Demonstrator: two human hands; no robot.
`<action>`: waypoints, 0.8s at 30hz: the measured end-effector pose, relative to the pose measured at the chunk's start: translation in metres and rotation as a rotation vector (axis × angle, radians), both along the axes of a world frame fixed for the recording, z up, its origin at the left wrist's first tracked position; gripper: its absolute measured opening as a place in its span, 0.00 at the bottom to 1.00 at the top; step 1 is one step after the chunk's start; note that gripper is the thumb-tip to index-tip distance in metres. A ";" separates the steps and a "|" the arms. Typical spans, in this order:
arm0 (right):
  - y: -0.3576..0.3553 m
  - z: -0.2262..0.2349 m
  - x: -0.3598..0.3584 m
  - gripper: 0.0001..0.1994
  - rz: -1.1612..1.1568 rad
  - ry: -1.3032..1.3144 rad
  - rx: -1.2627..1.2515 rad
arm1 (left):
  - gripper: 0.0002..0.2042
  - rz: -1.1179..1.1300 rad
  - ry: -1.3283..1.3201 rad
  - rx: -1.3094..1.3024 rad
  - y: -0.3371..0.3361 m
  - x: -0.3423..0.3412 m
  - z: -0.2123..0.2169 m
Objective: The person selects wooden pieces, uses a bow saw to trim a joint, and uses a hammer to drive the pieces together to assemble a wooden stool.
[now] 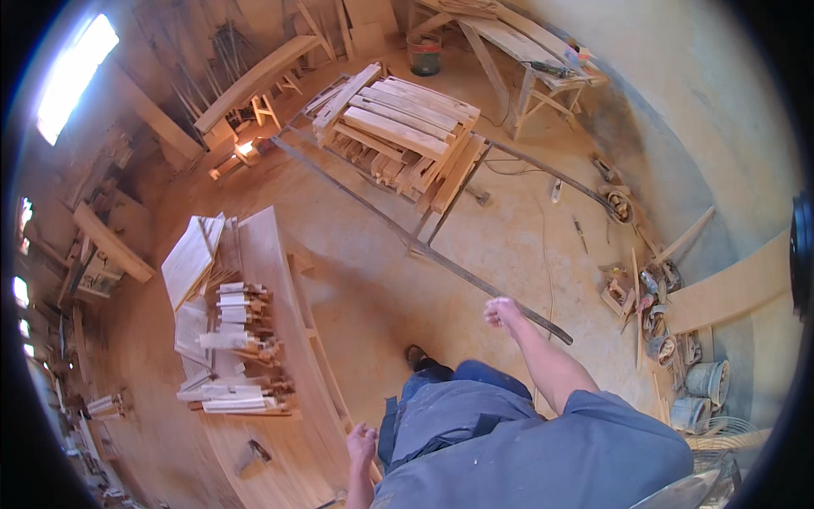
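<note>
My right hand (502,312) is held out ahead of my body, its fingers curled loosely with nothing visible in them. It appears just beside the long dark metal rail (441,265) of a low frame; whether it touches the rail I cannot tell. Low beside my left hip, my left hand (362,443) is closed too, and no object shows in it. The nearest thing to it is the long wooden workbench (275,284) on my left. Bundles of cut wooden pieces (240,314) lie on that bench, with a hand plane (253,455) closer to me.
Ahead, stacked wooden boards (403,119) rest on the metal frame. A trestle table (543,64) stands far right. Hand tools and buckets (706,382) line the right wall, and a cord (547,254) trails across the floor. Planks lean along the left and back walls.
</note>
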State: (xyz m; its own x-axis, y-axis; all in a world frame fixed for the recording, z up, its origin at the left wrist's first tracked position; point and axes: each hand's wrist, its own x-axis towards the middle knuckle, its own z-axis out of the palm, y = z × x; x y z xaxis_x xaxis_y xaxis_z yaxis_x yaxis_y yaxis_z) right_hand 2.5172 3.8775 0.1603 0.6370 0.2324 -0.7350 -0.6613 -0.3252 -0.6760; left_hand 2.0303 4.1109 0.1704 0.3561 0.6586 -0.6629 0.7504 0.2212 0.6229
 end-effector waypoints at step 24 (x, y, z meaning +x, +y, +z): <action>0.339 -0.080 0.435 0.21 -0.385 0.065 0.283 | 0.24 -0.275 -0.060 0.023 0.374 0.477 0.064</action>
State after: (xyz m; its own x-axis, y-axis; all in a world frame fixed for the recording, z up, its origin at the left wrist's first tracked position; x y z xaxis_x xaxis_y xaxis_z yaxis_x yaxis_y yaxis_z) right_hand 2.9523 4.2161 0.0808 0.6709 0.1859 -0.7179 -0.7413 0.1423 -0.6559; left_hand 2.5071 4.4847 0.2347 0.5619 0.5462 -0.6212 0.7418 -0.0004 0.6706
